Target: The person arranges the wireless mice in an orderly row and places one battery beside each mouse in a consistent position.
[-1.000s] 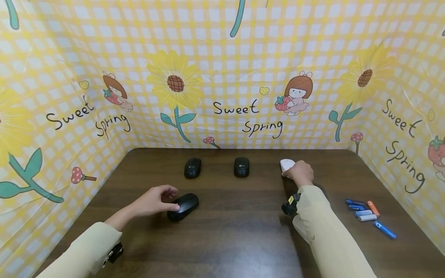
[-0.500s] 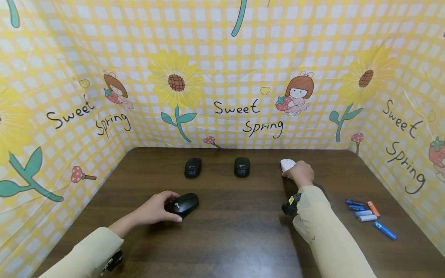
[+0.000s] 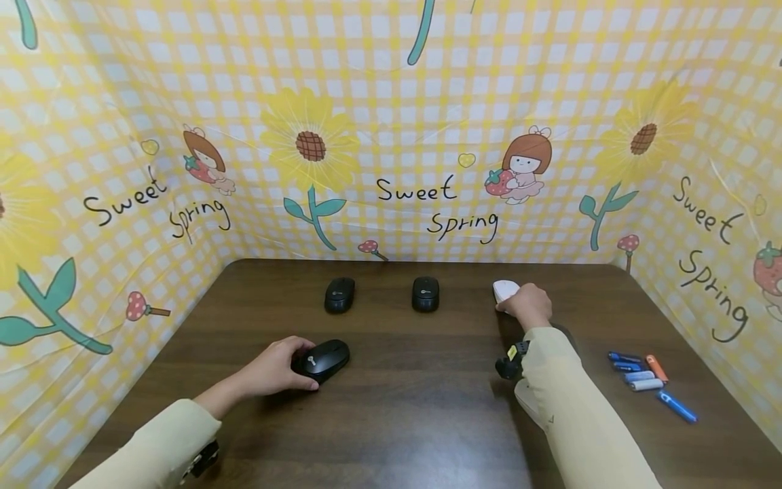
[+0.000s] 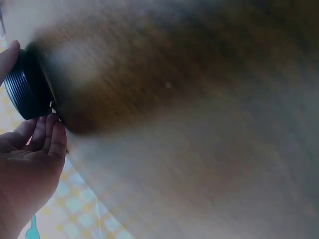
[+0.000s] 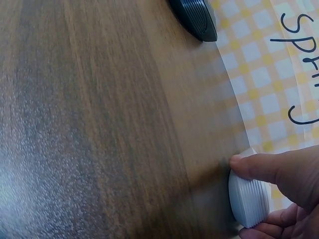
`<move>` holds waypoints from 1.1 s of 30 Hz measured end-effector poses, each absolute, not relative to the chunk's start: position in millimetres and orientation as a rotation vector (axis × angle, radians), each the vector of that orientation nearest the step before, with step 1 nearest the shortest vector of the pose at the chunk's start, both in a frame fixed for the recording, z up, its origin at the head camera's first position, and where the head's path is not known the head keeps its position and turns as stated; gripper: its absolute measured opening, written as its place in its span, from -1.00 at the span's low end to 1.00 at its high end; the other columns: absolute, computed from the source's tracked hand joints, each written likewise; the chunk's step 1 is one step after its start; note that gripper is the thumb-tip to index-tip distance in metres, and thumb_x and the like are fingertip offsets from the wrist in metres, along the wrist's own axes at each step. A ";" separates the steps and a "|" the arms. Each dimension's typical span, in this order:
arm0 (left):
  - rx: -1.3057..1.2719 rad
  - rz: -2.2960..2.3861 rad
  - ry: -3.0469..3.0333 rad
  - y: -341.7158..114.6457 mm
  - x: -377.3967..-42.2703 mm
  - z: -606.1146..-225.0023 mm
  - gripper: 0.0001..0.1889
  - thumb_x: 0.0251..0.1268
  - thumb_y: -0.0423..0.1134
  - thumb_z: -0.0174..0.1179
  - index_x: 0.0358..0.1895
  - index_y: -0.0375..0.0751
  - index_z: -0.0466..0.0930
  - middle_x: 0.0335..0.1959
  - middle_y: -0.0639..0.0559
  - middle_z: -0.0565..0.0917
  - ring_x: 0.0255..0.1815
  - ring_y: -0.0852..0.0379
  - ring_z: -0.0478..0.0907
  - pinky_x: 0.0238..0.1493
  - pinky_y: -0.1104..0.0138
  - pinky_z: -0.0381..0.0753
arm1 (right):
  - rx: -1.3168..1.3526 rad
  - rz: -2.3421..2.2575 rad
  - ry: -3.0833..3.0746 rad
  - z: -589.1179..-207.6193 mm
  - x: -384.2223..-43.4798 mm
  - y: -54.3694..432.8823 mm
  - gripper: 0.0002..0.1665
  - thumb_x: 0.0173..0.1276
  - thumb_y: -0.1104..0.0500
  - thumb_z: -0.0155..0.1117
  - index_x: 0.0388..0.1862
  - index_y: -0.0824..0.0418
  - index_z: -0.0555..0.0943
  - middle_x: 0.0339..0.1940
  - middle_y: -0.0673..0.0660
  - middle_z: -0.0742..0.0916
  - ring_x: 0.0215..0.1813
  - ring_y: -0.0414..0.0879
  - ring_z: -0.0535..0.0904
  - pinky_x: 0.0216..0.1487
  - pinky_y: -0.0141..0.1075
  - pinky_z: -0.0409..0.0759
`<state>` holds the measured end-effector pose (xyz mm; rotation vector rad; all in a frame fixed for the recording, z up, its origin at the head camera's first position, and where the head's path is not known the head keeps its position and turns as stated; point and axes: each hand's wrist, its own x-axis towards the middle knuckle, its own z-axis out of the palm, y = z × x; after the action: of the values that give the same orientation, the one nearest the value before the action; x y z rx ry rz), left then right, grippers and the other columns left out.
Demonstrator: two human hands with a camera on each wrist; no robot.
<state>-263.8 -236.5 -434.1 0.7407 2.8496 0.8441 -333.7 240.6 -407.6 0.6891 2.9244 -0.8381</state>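
The front black mouse [image 3: 330, 360] and the white mouse [image 3: 504, 290] are being held

The left hand [image 3: 273, 369] is gripping the first, at the left of the tabletop [image 3: 403, 407]. The right hand [image 3: 528, 305] is pinching the second near the far edge.

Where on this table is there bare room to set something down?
The widest bare patch of table lies between the left hand and the right sleeve. A smaller gap separates the two rear black mice. It's crowded at right, where batteries cluster beyond the sleeve.
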 end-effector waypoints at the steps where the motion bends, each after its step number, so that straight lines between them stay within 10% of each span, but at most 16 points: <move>1: 0.735 0.845 2.853 -236.1 -263.5 -434.0 -0.24 -0.18 0.08 0.56 0.07 -0.35 0.55 -0.14 0.02 0.59 -0.13 0.10 0.51 -0.08 0.15 0.49 | 0.687 -0.838 2.926 -407.4 -333.5 240.5 -0.23 0.11 -0.01 0.49 0.06 0.56 0.49 -0.03 0.46 0.60 -0.08 0.23 0.52 -0.08 0.00 0.52; 33: 0.332 0.928 3.047 -213.6 -254.3 -426.5 -0.31 -0.15 -0.03 0.54 0.03 -0.42 0.57 -0.12 -0.19 0.64 -0.13 -0.04 0.55 -0.12 0.10 0.51 | 0.665 -0.830 2.935 -409.2 -332.6 240.3 -0.23 0.10 -0.02 0.50 0.05 0.56 0.49 -0.05 0.46 0.60 -0.12 0.23 0.52 -0.11 0.00 0.53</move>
<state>-254.3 -213.6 -426.5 0.3324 3.0469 0.9282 -332.6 240.3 -409.2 0.6646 2.9348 -0.8301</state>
